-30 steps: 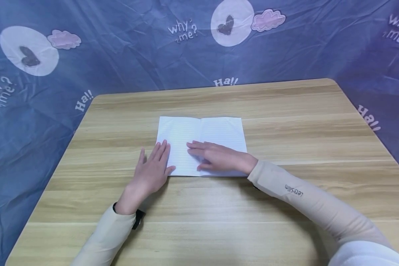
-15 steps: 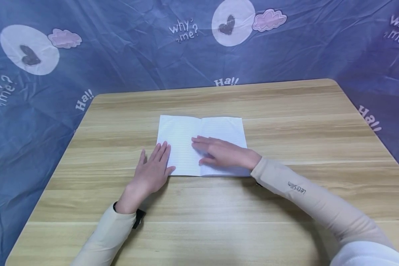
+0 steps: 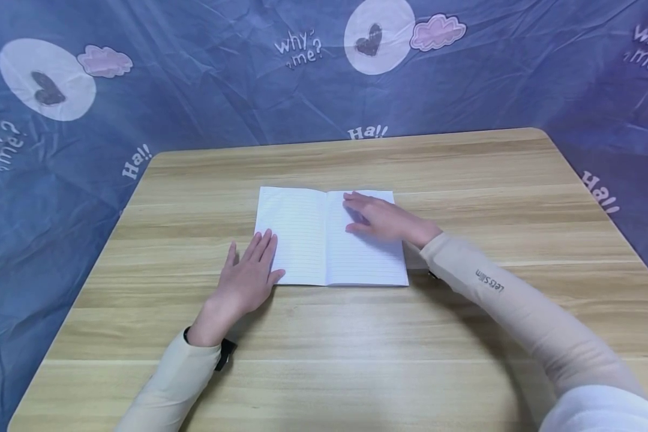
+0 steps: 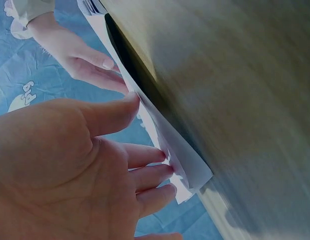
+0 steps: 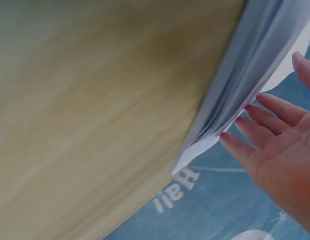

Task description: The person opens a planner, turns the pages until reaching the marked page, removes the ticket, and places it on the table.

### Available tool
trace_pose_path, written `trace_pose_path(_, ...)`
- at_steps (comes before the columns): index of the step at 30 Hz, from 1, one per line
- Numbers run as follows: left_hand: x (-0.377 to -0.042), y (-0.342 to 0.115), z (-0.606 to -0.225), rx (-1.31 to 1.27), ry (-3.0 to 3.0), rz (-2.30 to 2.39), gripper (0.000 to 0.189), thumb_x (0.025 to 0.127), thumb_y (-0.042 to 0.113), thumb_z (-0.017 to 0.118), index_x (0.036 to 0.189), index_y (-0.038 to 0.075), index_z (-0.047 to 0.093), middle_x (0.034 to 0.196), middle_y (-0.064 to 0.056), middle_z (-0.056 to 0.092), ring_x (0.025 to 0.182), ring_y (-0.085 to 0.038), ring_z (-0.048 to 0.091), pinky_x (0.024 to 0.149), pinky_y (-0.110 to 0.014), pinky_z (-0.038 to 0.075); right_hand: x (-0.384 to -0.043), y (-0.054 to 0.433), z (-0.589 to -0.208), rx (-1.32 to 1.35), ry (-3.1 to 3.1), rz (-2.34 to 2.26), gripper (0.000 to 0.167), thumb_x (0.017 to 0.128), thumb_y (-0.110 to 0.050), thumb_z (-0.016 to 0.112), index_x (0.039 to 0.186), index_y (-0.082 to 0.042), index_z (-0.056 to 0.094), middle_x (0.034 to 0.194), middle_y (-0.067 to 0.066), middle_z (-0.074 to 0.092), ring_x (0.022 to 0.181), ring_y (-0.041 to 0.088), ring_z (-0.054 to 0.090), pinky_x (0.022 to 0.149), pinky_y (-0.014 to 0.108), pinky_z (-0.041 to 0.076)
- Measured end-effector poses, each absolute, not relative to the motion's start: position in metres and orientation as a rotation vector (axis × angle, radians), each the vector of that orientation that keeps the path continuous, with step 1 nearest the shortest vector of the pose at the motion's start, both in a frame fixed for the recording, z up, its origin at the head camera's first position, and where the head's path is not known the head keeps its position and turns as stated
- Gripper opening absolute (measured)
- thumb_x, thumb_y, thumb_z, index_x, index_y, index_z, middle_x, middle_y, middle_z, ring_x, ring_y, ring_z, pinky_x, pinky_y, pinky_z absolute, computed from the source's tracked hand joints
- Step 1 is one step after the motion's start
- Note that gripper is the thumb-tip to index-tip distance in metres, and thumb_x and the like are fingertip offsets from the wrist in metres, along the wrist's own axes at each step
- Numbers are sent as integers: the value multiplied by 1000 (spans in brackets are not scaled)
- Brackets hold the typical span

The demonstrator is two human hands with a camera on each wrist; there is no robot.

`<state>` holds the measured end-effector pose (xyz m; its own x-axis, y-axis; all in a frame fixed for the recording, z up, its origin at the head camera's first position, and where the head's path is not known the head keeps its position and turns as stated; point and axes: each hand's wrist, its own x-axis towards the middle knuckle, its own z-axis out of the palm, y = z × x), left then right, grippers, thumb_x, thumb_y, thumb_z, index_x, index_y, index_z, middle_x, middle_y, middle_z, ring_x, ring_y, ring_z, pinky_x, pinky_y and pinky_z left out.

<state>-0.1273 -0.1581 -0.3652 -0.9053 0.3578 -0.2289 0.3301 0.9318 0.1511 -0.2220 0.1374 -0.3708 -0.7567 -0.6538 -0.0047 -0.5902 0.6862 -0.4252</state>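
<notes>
Head: open notebk (image 3: pixel 326 237), R sleeve (image 3: pixel 524 312) "LetsSlim", cloth (image 3: pixel 221 78) "Ha!!"

Right grip (image 5: pixel 281 137) against notebook pages (image 5: pixel 240 75)

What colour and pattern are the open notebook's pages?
The notebook pages are white with thin ruled lines, clearest in the head view.

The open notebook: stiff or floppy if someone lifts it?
The notebook is probably floppy: its paper curves beside the left hand in the left wrist view. Page edges separate in the right wrist view, so they may flap. Lying open and low, it likely won't roll.
</notes>
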Motion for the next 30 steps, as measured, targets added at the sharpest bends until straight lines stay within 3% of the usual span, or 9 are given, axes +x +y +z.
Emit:
trace_pose_path(7, -128, -157, -364, 511, 2828, 157, 68, 105, 36, 43, 156, 1, 15, 163, -14, 10, 149, -29, 6, 115, -62, 0, -241, 154, -373, -901, 2803, -644, 63, 98, -25, 62, 141, 15, 39, 149, 32, 33, 142, 44, 25, 116, 52, 20)
trace_pose_path(14, -128, -157, -363, 519, 2830, 142, 68, 105, 36, 43, 156, 0, 16, 163, -14, 11, 149, -30, 6, 115, -63, 1, -254, 166, -374, -748, 2769, -681, 64, 99, -30, 60, 143, 11, 39, 153, 28, 29, 145, 41, 20, 118, 49, 16)
trace_pose_path(30, -128, -157, -361, 516, 2826, 147, 68, 105, 36, 44, 156, 0, 16, 162, -15, 11, 149, -30, 7, 115, -63, 1, -257, 168, -370, -737, 2809, -768, 50, 96, -22, 65, 134, 8, 52, 146, 25, 44, 142, 40, 27, 117, 50, 19)
